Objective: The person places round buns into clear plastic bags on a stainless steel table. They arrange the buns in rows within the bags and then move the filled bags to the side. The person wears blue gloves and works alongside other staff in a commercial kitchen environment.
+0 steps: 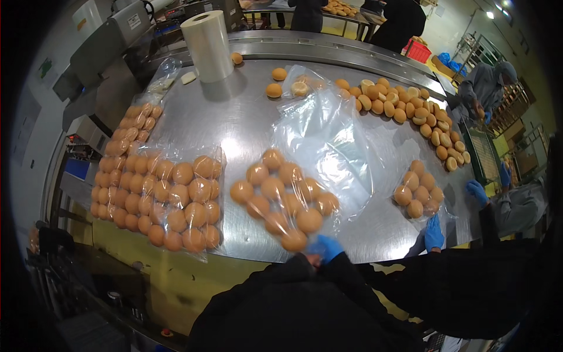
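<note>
A clear plastic bag of round golden buns (272,188) lies on the steel table in front of me, its near end drawn towards my body. My right hand (329,247), in a blue glove, is closed on that near end, blurred. Against it is my left hand (313,259), mostly hidden by the sleeves and the other hand; its fingers cannot be made out. Beyond the bag spreads a stack of flat clear plastic bags (327,145). Several filled bun bags (178,196) lie side by side on the left.
A roll of clear film (206,48) stands at the back left. Loose buns (396,103) are heaped along the far right. A co-worker's gloved hand (434,235) touches a smaller bag of buns (418,193). Another gloved hand (477,192) is at the table's right edge (467,220).
</note>
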{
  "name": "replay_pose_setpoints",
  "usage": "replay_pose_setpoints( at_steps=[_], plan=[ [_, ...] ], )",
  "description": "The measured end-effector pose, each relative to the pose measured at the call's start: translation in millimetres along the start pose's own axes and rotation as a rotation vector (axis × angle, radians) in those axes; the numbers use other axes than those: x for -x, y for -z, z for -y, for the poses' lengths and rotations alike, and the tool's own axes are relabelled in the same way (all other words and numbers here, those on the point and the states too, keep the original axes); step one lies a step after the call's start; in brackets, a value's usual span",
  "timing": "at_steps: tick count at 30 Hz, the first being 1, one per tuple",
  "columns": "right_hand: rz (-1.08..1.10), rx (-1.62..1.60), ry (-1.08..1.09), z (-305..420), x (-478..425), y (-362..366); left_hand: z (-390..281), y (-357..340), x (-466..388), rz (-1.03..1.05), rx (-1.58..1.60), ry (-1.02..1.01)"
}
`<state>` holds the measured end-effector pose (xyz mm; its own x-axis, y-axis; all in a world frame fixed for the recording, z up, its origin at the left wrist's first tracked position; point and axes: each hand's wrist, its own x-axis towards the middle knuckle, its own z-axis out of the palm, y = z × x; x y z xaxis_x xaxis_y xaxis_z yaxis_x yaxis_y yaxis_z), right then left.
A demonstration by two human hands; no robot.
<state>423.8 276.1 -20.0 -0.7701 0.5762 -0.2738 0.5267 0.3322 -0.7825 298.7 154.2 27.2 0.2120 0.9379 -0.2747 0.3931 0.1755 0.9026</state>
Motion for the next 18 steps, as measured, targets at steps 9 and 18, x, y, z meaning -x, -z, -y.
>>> replay_pose_setpoints(
  at_steps=[9, 18],
  plan=[
    [-0.421, 0.094, 0.055, 35.4, -178.7, 109.5, -32.3, 32.7, 7.5, -0.254, -0.722, -0.057],
    [-0.083, 0.270, 0.319, 238.1, -323.8, 12.8, -50.2, 83.7, 61.2, -0.659, -0.697, 0.389]
  ],
)
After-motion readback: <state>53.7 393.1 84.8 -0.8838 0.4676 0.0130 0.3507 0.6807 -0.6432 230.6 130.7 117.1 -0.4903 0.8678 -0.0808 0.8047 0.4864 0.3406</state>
